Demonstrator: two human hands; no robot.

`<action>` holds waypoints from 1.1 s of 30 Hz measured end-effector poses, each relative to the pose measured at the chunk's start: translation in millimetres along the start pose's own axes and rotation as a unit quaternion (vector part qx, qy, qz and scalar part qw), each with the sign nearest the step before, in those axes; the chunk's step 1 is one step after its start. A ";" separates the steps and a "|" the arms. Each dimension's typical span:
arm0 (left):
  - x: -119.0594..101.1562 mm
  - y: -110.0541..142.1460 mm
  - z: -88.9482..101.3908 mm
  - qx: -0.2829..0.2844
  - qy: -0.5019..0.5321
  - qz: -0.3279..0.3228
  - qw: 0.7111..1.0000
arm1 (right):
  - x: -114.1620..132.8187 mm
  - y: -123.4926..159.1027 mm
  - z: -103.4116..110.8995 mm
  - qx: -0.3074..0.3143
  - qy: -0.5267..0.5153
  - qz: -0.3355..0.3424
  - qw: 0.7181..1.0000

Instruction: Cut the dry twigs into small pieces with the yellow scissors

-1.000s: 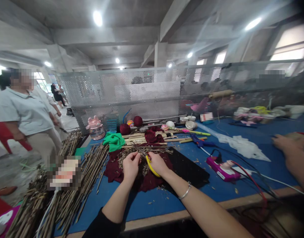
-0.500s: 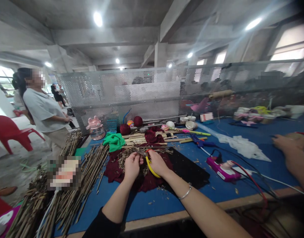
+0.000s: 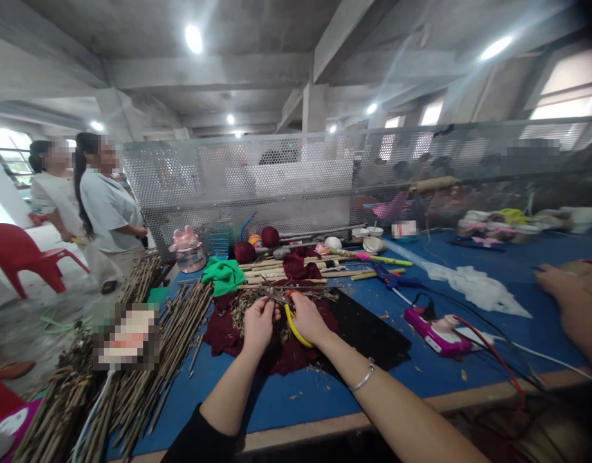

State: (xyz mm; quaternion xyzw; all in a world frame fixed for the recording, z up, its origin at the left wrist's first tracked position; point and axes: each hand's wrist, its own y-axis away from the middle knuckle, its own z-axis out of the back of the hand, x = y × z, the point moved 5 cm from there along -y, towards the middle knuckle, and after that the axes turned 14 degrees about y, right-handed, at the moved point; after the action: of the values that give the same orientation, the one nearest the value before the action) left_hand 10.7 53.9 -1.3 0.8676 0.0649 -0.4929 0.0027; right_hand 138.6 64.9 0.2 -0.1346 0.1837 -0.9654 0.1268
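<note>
My right hand is closed round the yellow handles of a pair of scissors, whose blades point away to the left. Just left of it, my left hand pinches its fingers together near the blades; what lies between the fingertips is too small to make out. Under both hands is a heap of dry brown plant bits, spread on a dark red cloth. A black mat lies to the right of the cloth.
Bundled sticks cover the left side. A green cloth, a pink-lidded jar and dark red yarn balls stand behind. At right are a blue glue gun, a purple power strip with cords, and a co-worker's hand.
The scissor blades have swung slightly, and my left fingers have shifted a little closer to them. On the left, a standing person has moved rightward and a second has come into view.
</note>
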 end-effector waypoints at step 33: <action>-1.5 3.5 -1.9 0.002 -0.045 -0.031 0.998 | 1.2 4.7 -3.6 0.078 0.009 -0.059 0.995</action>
State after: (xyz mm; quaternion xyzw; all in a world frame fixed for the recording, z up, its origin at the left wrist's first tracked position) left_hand 12.0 50.4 0.8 0.8422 0.0906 -0.5314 -0.0120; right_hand 137.2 61.5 -4.6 -0.1260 0.1004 -0.9839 0.0779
